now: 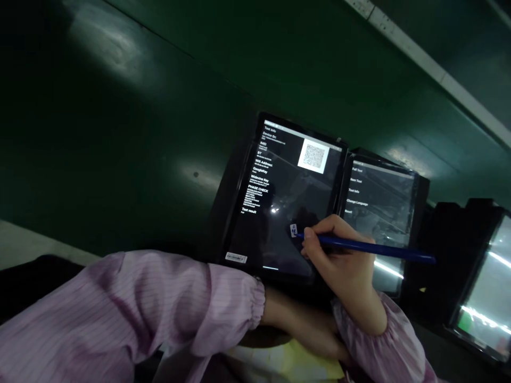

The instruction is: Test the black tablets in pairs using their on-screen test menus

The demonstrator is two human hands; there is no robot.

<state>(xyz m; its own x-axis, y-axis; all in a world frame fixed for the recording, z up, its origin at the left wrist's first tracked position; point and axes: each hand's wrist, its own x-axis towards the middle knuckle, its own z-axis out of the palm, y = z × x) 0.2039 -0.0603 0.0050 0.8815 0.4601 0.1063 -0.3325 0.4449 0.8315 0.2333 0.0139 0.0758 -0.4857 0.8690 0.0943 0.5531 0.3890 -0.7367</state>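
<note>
My right hand (339, 255) grips a blue pen (383, 248) with its fingers pinched near the tip. The pen's tip meets a small white sticker (294, 230) with blue marks, over the lower right of a tablet (287, 197). Lit up, that tablet shows a test info page with a QR code (313, 156), and a barcode label (236, 258) sits at its lower left corner. Below it my left hand (319, 332) reaches across to the right, smeared and partly behind my right sleeve, so its fingers cannot be made out.
Against the first tablet's right side lies a second tablet (379, 197) showing a menu. Farther right is another screen (487, 292) with bright reflections. The green work surface (159, 117) runs to a pale edge strip (423, 58) at upper right.
</note>
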